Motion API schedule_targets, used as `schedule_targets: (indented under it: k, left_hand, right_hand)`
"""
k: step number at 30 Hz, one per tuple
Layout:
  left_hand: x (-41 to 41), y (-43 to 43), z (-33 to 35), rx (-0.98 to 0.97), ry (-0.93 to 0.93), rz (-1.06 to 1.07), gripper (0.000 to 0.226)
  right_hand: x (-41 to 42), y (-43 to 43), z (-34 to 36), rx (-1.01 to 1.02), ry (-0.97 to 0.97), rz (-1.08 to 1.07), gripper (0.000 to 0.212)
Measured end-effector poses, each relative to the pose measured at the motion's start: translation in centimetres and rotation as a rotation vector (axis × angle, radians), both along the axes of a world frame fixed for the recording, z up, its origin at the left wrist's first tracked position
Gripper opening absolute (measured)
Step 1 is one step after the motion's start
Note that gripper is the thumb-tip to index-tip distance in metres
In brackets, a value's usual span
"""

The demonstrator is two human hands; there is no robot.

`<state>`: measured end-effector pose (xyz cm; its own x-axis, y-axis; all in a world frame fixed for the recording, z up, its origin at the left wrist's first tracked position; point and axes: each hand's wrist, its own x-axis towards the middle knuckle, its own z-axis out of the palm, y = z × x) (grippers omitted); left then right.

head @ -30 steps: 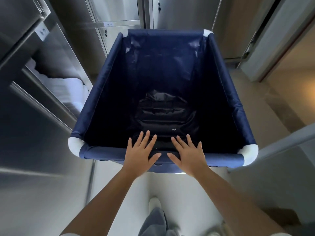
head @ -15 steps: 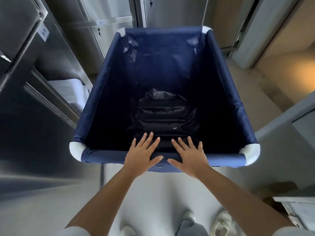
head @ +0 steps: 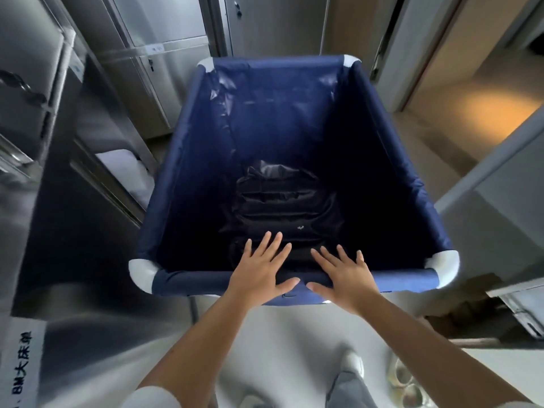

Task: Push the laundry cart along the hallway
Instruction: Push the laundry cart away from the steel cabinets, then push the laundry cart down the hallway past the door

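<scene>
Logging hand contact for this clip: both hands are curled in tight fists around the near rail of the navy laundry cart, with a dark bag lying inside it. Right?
Not quite. The head view shows the left hand and right hand resting flat, fingers spread, on the near rail of the laundry cart. The dark bag does lie inside.

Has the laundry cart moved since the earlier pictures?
Yes. The laundry cart has rolled forward: the folded white linen on the steel shelf now lies nearer its near-left corner.

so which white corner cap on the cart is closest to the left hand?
The near-left corner cap; the left hand rests nearer that end of the rim.
</scene>
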<state>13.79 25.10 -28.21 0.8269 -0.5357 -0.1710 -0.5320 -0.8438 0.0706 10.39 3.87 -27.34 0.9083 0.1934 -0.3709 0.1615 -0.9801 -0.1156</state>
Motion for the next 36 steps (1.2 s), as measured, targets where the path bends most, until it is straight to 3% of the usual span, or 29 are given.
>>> schedule_targets:
  k: [17,36]
  left_hand:
    - [1.9,3.0,-0.4,-0.016,-0.046,-0.054,0.081]
    - [15.6,2.3,0.5,0.013,-0.063,-0.090,0.073]
  right_hand:
    - [1.0,3.4,0.0,-0.026,-0.023,-0.082,0.079]
    - [14.6,2.8,-0.2,-0.011,-0.052,-0.082,0.080]
